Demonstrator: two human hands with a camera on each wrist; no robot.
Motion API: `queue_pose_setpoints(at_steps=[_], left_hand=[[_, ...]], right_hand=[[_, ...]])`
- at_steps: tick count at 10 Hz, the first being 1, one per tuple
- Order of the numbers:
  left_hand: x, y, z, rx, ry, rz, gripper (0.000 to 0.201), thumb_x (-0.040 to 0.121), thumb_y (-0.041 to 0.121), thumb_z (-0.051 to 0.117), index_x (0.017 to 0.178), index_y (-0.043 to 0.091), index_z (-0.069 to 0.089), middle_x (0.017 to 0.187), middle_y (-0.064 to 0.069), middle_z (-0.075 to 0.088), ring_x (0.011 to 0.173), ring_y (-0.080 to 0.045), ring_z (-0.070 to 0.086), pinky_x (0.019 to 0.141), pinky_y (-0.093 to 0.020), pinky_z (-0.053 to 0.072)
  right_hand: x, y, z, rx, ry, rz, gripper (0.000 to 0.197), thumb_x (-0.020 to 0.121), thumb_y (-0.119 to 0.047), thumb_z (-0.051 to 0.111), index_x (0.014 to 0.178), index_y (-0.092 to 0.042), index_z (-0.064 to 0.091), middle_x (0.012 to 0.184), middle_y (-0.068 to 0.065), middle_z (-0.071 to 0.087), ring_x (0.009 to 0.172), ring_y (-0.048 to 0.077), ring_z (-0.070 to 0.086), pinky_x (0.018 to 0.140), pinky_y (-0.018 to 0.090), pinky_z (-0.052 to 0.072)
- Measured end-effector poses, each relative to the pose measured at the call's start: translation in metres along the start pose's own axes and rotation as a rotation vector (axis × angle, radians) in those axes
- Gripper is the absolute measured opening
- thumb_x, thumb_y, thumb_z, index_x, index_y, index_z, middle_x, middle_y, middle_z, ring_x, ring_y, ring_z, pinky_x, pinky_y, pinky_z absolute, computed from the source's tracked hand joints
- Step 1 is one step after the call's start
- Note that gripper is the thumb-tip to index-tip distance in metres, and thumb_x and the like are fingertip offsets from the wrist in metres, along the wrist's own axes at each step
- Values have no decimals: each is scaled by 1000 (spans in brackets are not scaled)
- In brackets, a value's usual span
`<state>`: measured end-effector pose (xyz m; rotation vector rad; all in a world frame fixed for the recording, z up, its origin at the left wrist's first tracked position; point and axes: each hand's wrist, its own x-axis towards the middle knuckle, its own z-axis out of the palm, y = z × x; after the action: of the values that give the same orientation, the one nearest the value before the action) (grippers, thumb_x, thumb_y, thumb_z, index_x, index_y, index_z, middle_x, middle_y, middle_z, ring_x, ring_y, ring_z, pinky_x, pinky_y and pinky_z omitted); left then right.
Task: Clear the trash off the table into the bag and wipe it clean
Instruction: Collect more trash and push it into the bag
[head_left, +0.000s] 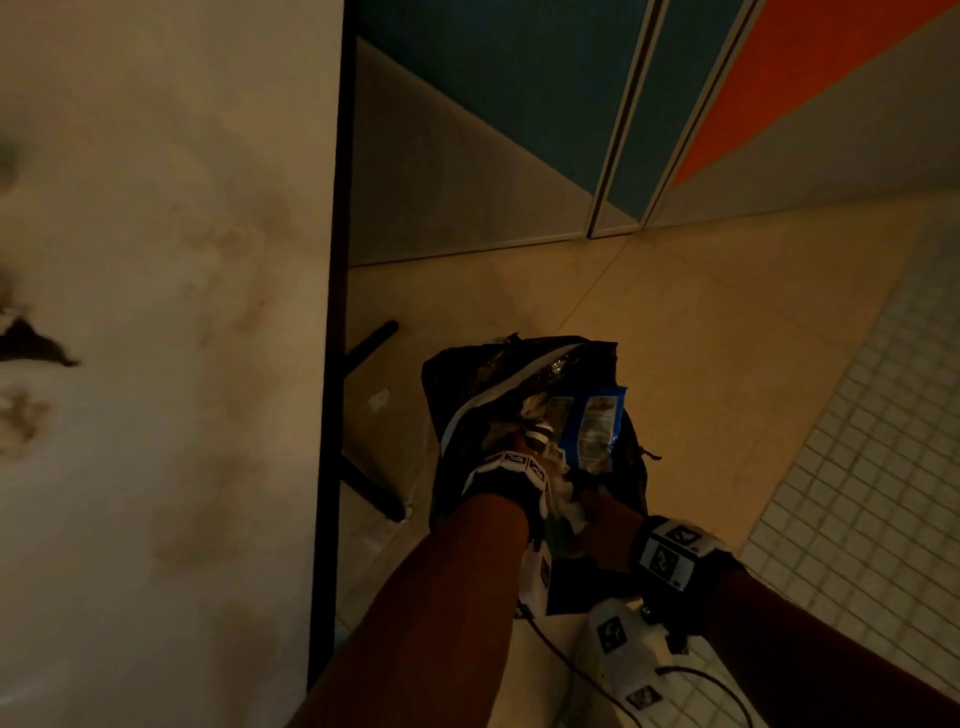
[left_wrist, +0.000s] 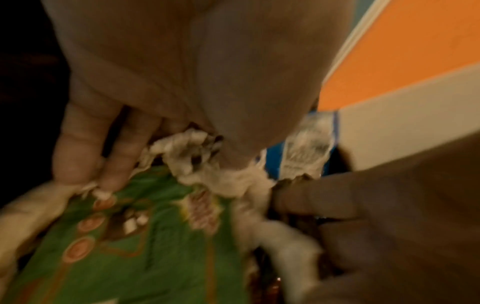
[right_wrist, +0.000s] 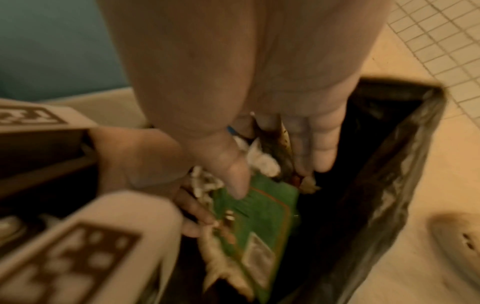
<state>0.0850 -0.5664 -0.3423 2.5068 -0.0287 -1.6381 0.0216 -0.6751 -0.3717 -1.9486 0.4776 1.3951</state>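
Both hands, left hand (right_wrist: 155, 164) and right hand (right_wrist: 259, 133), clutch a green wrapper (right_wrist: 254, 222) and crumpled tissue (left_wrist: 207, 164) together over the black bag (right_wrist: 389, 164) below them.

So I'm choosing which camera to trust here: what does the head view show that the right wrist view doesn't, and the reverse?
Only the head view shows the stained table with a dark scrap on it, and a blue wrapper at the bag's mouth. Only the right wrist view shows the green wrapper going in, the right hand gripping it. Both show the black bag on the floor, white crumpled tissue and the left hand in the trash.
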Motion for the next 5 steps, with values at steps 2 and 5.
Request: queue_pose_setpoints(at_steps=[2, 5], left_hand=[[-52, 9, -22, -130, 69, -68, 67, 99, 41, 42, 150, 6, 14, 154, -21, 18, 138, -43, 26, 110, -55, 29], [-161, 18, -73, -207, 374, 135, 29, 91, 24, 56, 112, 5, 63, 113, -14, 64, 107, -29, 61, 71, -27, 36]], right_hand=[[-55, -10, -19, 218, 16, -67, 85, 87, 4, 61, 152, -20, 12, 158, 6, 19, 138, 36, 35, 95, 35, 45], [-155, -38, -49, 143, 285, -65, 37, 93, -4, 54, 131, 1, 52, 123, 22, 56, 116, 45, 54, 99, 56, 44]])
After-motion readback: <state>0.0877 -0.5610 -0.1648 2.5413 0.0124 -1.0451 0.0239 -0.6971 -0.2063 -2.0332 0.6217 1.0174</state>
